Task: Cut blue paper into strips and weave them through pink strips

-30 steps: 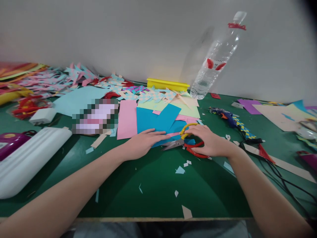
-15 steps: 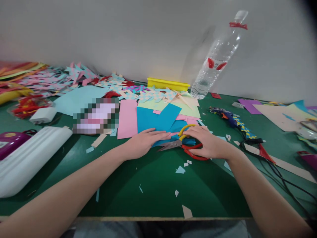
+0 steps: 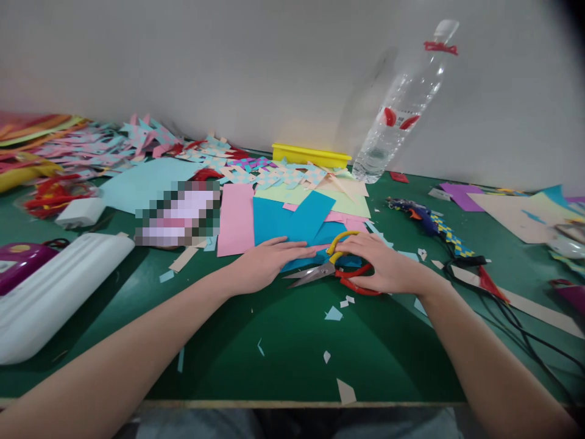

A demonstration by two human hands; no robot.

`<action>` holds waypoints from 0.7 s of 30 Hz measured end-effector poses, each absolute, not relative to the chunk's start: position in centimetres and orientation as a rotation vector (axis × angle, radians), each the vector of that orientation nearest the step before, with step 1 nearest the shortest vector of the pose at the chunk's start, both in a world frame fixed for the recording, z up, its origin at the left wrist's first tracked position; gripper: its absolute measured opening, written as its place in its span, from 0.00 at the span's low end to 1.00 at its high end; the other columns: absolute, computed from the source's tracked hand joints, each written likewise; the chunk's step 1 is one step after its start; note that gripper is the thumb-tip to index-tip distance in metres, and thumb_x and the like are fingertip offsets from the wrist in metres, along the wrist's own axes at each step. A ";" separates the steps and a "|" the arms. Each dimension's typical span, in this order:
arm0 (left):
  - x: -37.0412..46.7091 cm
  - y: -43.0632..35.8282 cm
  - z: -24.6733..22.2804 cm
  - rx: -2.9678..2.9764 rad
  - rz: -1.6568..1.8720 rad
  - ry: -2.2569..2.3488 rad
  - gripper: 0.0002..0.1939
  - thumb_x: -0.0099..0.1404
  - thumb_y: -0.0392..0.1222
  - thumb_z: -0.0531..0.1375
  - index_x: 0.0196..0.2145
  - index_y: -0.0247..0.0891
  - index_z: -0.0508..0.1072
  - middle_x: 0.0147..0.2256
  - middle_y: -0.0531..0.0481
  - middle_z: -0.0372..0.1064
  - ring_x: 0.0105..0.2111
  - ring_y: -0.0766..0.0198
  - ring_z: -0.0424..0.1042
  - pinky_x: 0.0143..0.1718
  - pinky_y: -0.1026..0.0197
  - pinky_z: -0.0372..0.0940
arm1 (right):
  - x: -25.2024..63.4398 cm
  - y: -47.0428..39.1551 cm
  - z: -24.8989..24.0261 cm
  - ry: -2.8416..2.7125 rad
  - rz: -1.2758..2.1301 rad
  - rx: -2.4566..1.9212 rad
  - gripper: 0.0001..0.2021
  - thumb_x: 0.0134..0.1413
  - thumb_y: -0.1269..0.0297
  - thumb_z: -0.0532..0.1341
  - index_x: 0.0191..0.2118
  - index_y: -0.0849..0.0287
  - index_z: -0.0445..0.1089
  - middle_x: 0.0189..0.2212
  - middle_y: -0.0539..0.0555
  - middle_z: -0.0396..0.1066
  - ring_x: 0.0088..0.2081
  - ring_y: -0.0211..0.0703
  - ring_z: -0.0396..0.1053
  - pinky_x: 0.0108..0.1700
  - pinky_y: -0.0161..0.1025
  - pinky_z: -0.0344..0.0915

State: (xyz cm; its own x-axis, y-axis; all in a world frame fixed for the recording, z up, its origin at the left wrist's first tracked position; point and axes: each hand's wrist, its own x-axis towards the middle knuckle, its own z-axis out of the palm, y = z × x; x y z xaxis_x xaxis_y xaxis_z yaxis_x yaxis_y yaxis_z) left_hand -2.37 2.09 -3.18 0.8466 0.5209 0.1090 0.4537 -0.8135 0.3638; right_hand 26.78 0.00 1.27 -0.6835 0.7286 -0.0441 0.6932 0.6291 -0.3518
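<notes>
My left hand point(image 3: 260, 266) lies flat, fingers stretched to the right over blue paper point(image 3: 274, 219). Its fingertips touch a narrow pink strip point(image 3: 322, 249); whether they pinch it is unclear. In my right hand point(image 3: 384, 262) are scissors point(image 3: 326, 268) with one yellow and one red handle loop. Their blades are slightly parted and point left, below my left fingers. A blue strip point(image 3: 315, 213) rests slantwise across the blue paper. Beside it on the left is a pink sheet point(image 3: 235, 219), and pale green paper point(image 3: 283, 196) shows behind.
A tilted clear bottle point(image 3: 393, 116) stands by the wall near a yellow tray point(image 3: 311, 156). Woven paper strips point(image 3: 283, 175) lie behind. A phone point(image 3: 178, 216), a white device point(image 3: 68, 292) and a white adapter point(image 3: 81, 212) are left. Black cables point(image 3: 516, 323) run right; paper scraps point(image 3: 333, 313) litter the front.
The scissor blades have parted slightly, and their tips have moved a little left and down. My left hand and the papers look unmoved.
</notes>
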 end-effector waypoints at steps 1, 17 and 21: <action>-2.4 2.1 -3.2 2.695 0.288 0.736 0.32 0.69 0.27 0.41 0.65 0.53 0.45 0.64 0.57 0.49 0.63 0.65 0.50 0.63 0.51 0.45 | 26.7 0.0 1.2 -2.745 0.531 -1.202 0.25 0.53 0.54 0.59 0.57 0.52 0.61 0.56 0.57 0.63 0.58 0.55 0.56 0.59 0.54 0.52; -3.8 2.2 -0.8 2.474 0.526 1.115 0.15 0.69 0.49 0.50 0.44 0.40 0.71 0.38 0.48 0.71 0.37 0.60 0.69 0.37 0.60 0.62 | 28.2 0.7 1.6 -2.620 0.179 -1.216 0.22 0.52 0.57 0.60 0.53 0.53 0.60 0.53 0.58 0.66 0.56 0.56 0.61 0.52 0.53 0.58; -4.2 2.4 -0.4 2.512 0.342 1.021 0.16 0.60 0.55 0.59 0.31 0.38 0.72 0.27 0.51 0.68 0.29 0.63 0.66 0.32 0.62 0.59 | 28.4 1.2 1.1 -2.601 -0.086 -1.213 0.22 0.53 0.56 0.59 0.52 0.57 0.59 0.51 0.61 0.67 0.53 0.57 0.63 0.52 0.54 0.59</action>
State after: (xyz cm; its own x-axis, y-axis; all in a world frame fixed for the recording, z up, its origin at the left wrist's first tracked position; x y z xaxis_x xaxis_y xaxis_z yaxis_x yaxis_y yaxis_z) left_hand -4.25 2.42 -0.38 0.7025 0.7080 0.0722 0.6085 -0.6501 0.4551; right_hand 28.42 1.17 1.10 -0.6132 0.7435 0.2670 0.7595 0.6478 -0.0594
